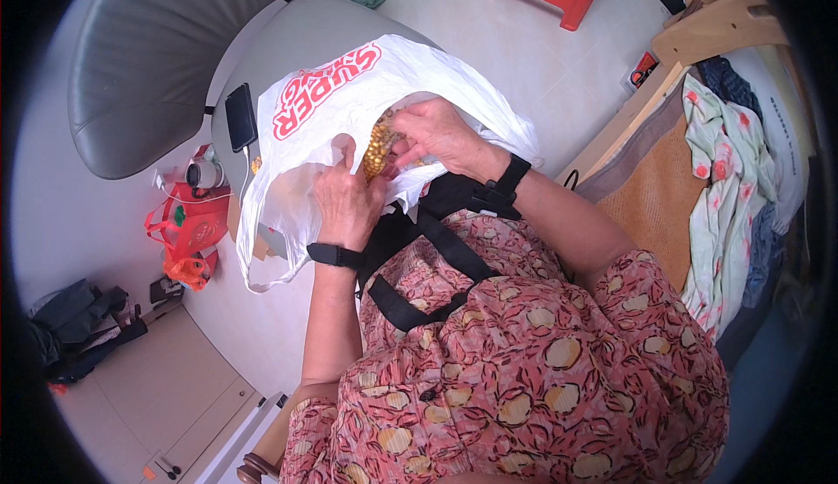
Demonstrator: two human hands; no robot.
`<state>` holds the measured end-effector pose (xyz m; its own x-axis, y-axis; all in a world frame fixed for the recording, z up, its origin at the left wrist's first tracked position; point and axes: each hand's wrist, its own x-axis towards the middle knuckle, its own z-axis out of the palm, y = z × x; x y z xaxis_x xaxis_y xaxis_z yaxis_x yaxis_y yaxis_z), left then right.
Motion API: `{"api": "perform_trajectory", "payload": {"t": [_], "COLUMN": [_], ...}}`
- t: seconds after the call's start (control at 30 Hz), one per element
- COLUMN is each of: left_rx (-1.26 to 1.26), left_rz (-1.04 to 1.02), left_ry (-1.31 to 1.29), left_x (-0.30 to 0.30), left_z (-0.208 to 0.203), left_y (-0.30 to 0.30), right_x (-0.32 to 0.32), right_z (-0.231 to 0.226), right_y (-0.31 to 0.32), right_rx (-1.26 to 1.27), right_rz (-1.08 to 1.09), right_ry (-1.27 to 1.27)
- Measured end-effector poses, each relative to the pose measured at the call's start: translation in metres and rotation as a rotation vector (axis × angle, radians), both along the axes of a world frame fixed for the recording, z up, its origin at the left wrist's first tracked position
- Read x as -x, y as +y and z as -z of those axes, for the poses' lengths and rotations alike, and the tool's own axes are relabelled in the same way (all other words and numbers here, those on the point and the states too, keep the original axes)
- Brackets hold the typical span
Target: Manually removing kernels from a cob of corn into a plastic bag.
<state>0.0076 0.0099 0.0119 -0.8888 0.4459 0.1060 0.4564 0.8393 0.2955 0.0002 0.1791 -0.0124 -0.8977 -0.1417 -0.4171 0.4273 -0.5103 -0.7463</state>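
A corn cob [379, 151] with yellow-gold kernels is held at the mouth of a white plastic bag [419, 69] with red lettering. My left hand [347, 198] is closed around the cob's near end, its fingers partly hidden by the bag and the cob. From the other side, my right hand [443, 139] presses bent fingers against the cob near its far end. More yellow kernels show in the bag's opening below my right hand. The bag's plastic hides most of what lies inside.
The bag lies on a grey chair seat [262, 56], beside a black phone [240, 117] with a white cable. A red bag [194, 222] stands on the floor at left. A red stool [559, 0] is at the back. Clothes [720, 178] lie on a wooden-framed seat at right.
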Motion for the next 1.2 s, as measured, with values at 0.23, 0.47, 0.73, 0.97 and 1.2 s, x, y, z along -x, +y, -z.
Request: {"api": "perform_trajectory", "payload": {"t": [0.23,0.47,0.73,0.97,1.2], "left_rx": [0.012,0.043,0.034,-0.030,-0.020], "left_rz": [0.057,0.043,0.091,0.037,0.058], "left_ry": [0.123,0.096,0.133,0.034,0.037], "left_x": [0.001,0.000,0.001,-0.003,-0.001], "left_z": [0.004,0.003,0.001,-0.005,-0.006], "left_y": [-0.001,-0.002,0.001,0.004,0.004], "right_x": [0.002,0.000,0.001,0.001,0.004], "right_z": [0.007,0.010,0.005,0.008,0.011], "right_y": [0.002,0.004,0.001,0.001,0.002], "right_rx": [-0.132,-0.009,-0.119,-0.107,-0.155], "right_rz": [-0.112,-0.066,-0.092,-0.088,-0.112], "right_ry": [0.036,0.002,0.019,0.013,0.018]}}
